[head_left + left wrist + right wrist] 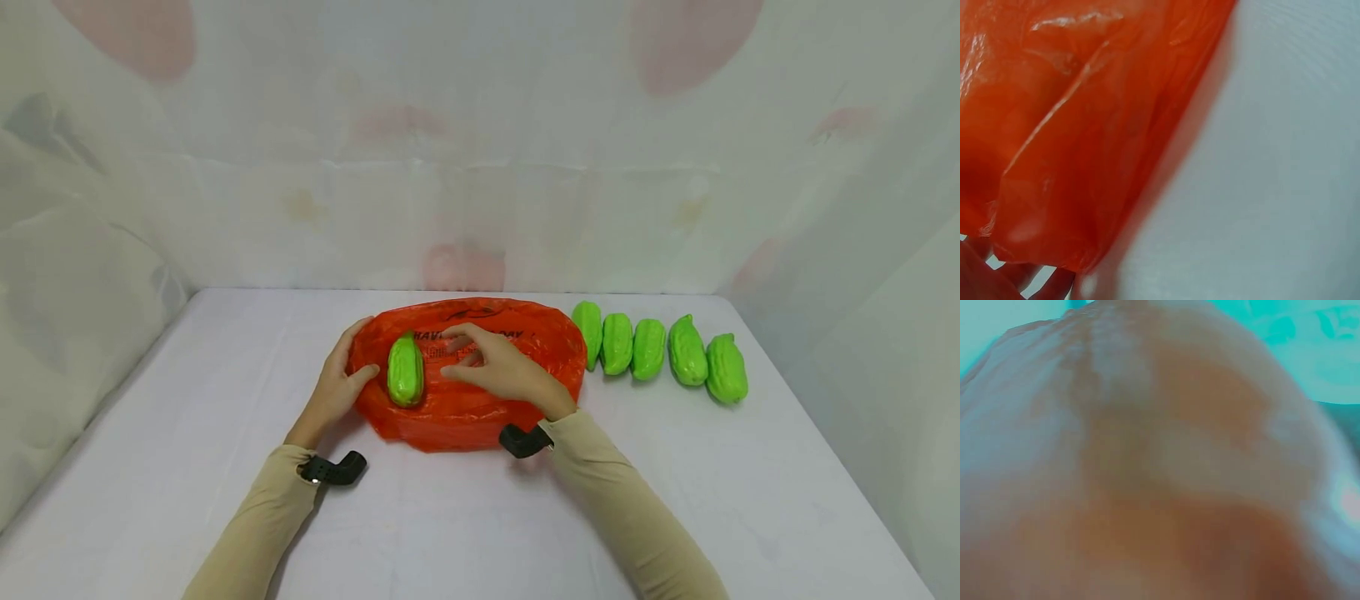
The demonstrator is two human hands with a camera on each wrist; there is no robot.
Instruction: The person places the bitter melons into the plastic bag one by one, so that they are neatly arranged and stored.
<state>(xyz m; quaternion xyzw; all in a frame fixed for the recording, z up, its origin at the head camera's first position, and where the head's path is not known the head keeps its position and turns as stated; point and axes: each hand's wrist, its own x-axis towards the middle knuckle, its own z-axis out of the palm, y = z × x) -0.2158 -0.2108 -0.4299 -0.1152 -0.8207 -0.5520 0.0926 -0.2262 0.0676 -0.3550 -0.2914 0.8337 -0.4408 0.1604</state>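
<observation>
In the head view a red plastic bag (pixel 465 421) with black print lies spread on the table. A bright green, ridged, gourd-shaped piece (pixel 406 371) stands out against its left part. My left hand (pixel 341 387) holds the bag's left edge, thumb on the near side beside the green piece and fingers along the rim. Over the middle of the bag is my right hand (pixel 498 367), thumb and fingers apart, with nothing between them. The left wrist view has the bag (pixel 1085 144) close up, with some fingers below it. Blur fills most of the right wrist view.
Several more green pieces (pixel 648 350) stand in a row on the white table (pixel 480 517), right of the bag; the leftmost touches or nearly touches its edge. A pale patterned cloth (pixel 480 200) hangs behind the table. Black straps (pixel 330 471) circle both wrists.
</observation>
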